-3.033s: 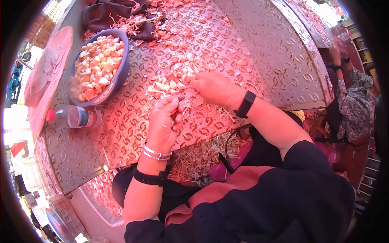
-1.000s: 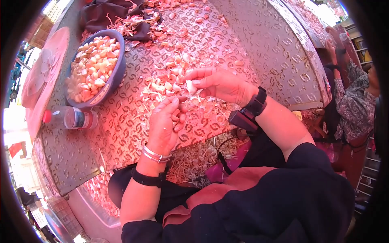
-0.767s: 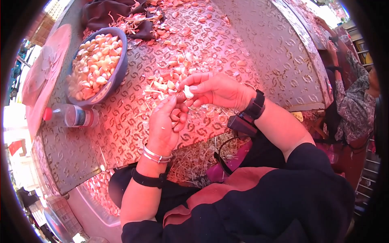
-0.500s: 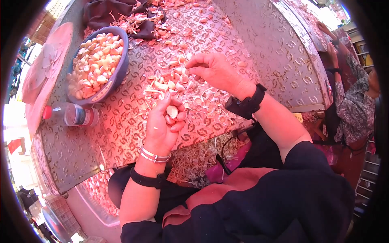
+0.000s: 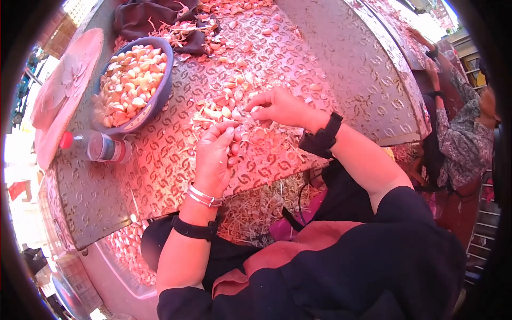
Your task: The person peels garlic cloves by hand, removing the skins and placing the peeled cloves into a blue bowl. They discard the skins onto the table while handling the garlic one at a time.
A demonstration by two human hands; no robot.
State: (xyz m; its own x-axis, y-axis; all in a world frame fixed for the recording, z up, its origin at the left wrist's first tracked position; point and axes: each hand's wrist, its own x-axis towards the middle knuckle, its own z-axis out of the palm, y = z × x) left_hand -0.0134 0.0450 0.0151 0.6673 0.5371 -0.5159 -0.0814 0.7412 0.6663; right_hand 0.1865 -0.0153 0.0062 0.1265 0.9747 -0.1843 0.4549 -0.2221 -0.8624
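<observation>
My left hand (image 5: 212, 157) is curled palm-up over the near part of the metal table (image 5: 160, 178), its fingers closed around a few garlic cloves (image 5: 233, 154) that partly show. To its right and slightly farther off, my right hand (image 5: 285, 109) pinches a pale garlic clove (image 5: 256, 109) between thumb and fingertips. The hands are a short gap apart. Just beyond them lies a small heap of loose garlic cloves (image 5: 226, 112) mixed with papery skins. A blue bowl (image 5: 168, 74) full of peeled-looking cloves (image 5: 133, 80) stands at the left.
A red-capped plastic bottle (image 5: 109, 149) lies near the bowl, beside a pink wide-brimmed hat (image 5: 66, 96). Dark cloth (image 5: 144, 21) and skins are at the back. Below the table edge sit a tub of garlic (image 5: 128, 253) and scraps (image 5: 256, 210). Another person (image 5: 466, 144) works at far right.
My right hand has come lower and now shows a clove in its pinch. My left hand has turned inward, its thumb against its fingers; the clove that lay on them is out of sight.
</observation>
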